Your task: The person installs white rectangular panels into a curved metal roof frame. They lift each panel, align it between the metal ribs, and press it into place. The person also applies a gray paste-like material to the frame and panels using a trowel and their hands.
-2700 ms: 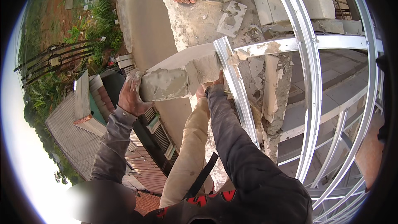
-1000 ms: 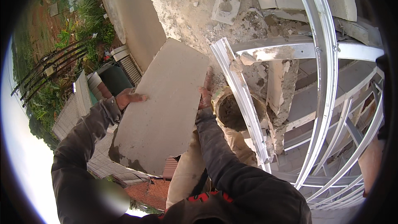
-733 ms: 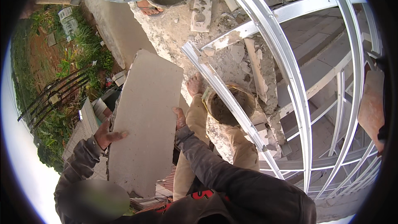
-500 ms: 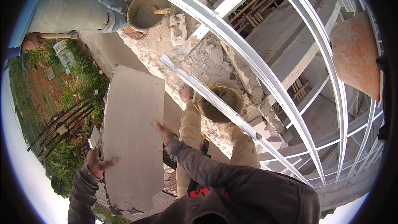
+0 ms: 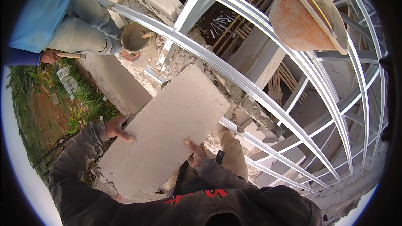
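A large pale grey concrete block [image 5: 167, 121] is held in front of my body, slanting from lower left to upper right. My left hand [image 5: 119, 129] grips its left edge, the thumb lying on the top face. At the opposite long edge my right hand [image 5: 195, 152] holds on, thumb up on the face and the other fingers hidden beneath. The block covers part of the wall top and most of my legs. Beyond its upper left side runs a smooth grey wall face [image 5: 113, 79].
Silver metal roof framing [image 5: 247, 81] crosses close on the right. An orange mortar-stained bucket [image 5: 299, 21] hangs or rests tilted among it. At upper left a co-worker's hand [image 5: 50, 56] holds a wooden-handled tool, near a mortar bucket [image 5: 135, 37]. Grass and soil [image 5: 54, 109] lie far below, left.
The block has turned clockwise and shifted right, both my hands moving with it. It now covers the nearer mortar bucket. The view has shifted, and the orange bucket appears larger.
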`<act>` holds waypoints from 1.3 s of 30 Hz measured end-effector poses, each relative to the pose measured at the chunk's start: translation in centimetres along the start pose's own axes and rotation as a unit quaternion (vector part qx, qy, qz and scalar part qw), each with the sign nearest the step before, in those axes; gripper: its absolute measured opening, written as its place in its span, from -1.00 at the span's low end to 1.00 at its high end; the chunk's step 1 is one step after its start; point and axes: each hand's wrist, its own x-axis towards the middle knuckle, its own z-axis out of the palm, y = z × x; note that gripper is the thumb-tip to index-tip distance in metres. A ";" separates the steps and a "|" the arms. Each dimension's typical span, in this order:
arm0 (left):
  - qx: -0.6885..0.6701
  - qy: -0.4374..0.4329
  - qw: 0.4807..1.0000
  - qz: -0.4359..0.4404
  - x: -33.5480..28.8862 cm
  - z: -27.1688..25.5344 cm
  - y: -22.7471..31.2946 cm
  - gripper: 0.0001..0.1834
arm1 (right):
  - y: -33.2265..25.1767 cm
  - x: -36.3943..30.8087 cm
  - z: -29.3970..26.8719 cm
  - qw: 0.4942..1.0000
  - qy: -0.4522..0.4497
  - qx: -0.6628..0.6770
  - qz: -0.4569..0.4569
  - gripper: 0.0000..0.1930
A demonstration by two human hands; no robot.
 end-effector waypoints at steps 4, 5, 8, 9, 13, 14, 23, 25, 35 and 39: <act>0.137 -0.048 0.988 -0.044 8.7 0.8 0.9 0.31 | -0.9 -4.5 -2.6 0.991 0.061 0.025 -0.113 -0.31; 0.178 -0.046 0.978 -0.104 10.7 1.0 1.1 0.37 | -1.1 -5.3 -3.0 0.986 0.085 0.027 -0.143 -0.31; 0.145 -0.146 0.972 -0.116 17.0 2.0 1.9 0.23 | -1.6 -7.0 -4.5 0.974 0.135 0.061 -0.169 -0.31; 0.141 -0.188 0.964 -0.122 19.1 2.5 2.3 0.23 | -1.7 -7.5 -5.0 0.972 0.142 0.080 -0.167 -0.31; 0.175 -0.216 0.949 -0.146 25.8 5.5 3.8 -0.19 | -2.2 -8.6 -7.3 0.953 0.207 0.085 -0.204 -0.36; 0.173 -0.257 0.938 -0.156 27.2 6.3 4.6 -0.20 | -2.2 -8.9 -7.7 0.951 0.220 0.088 -0.201 -0.38; 0.346 -0.288 0.888 -0.095 31.6 12.8 9.3 0.06 | -3.1 -11.4 -9.3 0.908 0.330 0.157 -0.204 -0.52; 0.380 -0.255 0.886 -0.076 31.6 13.6 9.8 0.12 | -3.4 -12.1 -9.8 0.913 0.311 0.159 -0.209 -0.52; -0.237 0.104 0.953 -0.161 6.5 24.5 5.3 -0.56 | -5.2 -12.2 -11.4 0.862 0.415 0.205 -0.205 -0.39; -0.474 0.147 0.857 -0.137 11.3 28.9 1.7 -0.33 | -6.1 -11.6 -12.0 0.848 0.438 0.226 -0.194 -0.39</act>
